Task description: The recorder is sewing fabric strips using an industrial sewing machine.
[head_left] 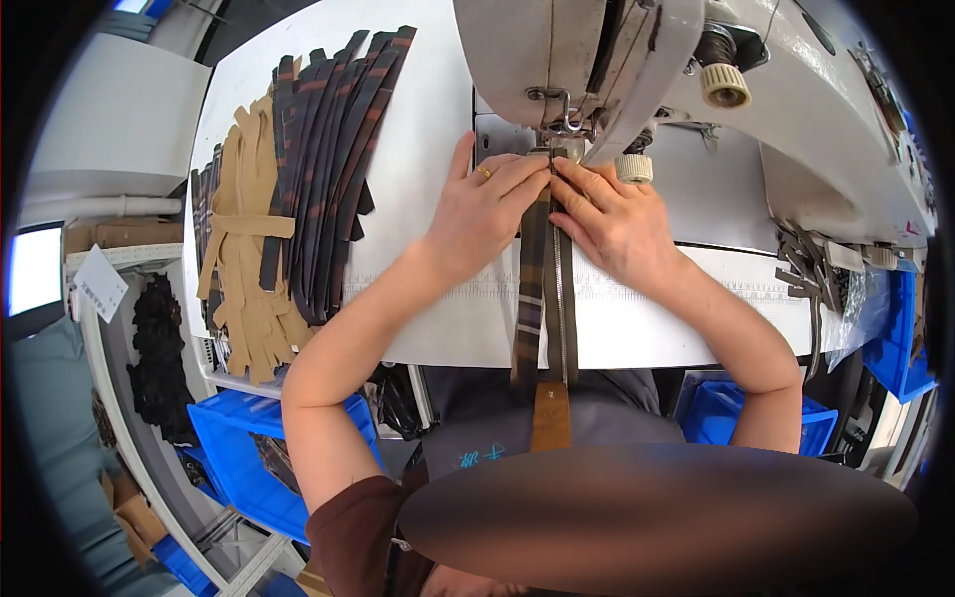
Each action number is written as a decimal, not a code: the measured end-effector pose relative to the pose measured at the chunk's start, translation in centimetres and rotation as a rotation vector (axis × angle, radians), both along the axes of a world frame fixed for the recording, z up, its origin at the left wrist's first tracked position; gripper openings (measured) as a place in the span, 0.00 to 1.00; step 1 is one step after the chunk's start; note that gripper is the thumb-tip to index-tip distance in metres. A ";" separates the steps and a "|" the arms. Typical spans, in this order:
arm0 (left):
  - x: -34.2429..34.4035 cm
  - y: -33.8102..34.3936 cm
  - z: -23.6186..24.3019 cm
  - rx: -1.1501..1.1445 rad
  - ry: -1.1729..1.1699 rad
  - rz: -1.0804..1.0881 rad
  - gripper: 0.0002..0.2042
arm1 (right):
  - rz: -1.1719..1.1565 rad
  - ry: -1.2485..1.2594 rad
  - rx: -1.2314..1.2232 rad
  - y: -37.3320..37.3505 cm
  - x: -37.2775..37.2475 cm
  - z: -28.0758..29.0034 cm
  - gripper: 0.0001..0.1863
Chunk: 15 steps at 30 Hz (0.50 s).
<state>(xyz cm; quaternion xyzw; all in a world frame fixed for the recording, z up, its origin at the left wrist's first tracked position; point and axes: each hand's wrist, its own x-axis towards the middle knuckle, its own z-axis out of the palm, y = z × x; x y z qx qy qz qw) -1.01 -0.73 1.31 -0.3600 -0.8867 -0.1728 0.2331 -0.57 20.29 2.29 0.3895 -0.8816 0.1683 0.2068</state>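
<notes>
Under the head of a white sewing machine [532, 60], my two hands meet by the presser foot [567, 134]. My left hand [473, 214], a ring on one finger, lays its fingertips flat on a dark plaid fabric strip [531, 298]; its thumb stands apart. My right hand [622, 219] has its fingers and thumb closed on a dark zipper [565, 308] beside the strip. Both pieces run side by side toward me over the table's front edge. A brown tab [550, 416] shows at their near end. My fingers partly hide the needle area.
Dark plaid strips [333, 169] and tan strips [249, 179] lie piled on the white table [418, 338] at left. Short dark strips [811, 264] lie at right. Blue bins stand below at left [239, 448] and right [816, 423]. A ruler scale [637, 289] crosses the tabletop.
</notes>
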 end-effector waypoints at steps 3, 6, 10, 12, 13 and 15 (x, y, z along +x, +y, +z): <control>0.0 -0.1 -0.2 0.051 -0.047 0.002 0.15 | 0.010 0.000 0.007 0.0 0.0 0.2 0.21; 0.0 -0.1 -0.2 0.066 -0.087 -0.003 0.14 | 0.016 -0.010 0.000 0.0 0.1 0.1 0.20; 0.0 0.0 -0.2 0.065 -0.044 -0.004 0.15 | -0.003 0.017 0.020 -0.1 0.3 0.1 0.24; -0.1 0.0 -0.5 0.057 -0.024 0.014 0.15 | -0.004 0.001 0.026 -0.2 0.3 0.2 0.26; -0.1 0.1 -0.5 0.059 -0.024 0.012 0.15 | -0.006 0.001 0.028 -0.1 0.2 0.1 0.26; -0.1 0.2 -0.4 0.038 -0.001 0.017 0.14 | -0.003 -0.026 0.021 0.0 0.2 -0.1 0.26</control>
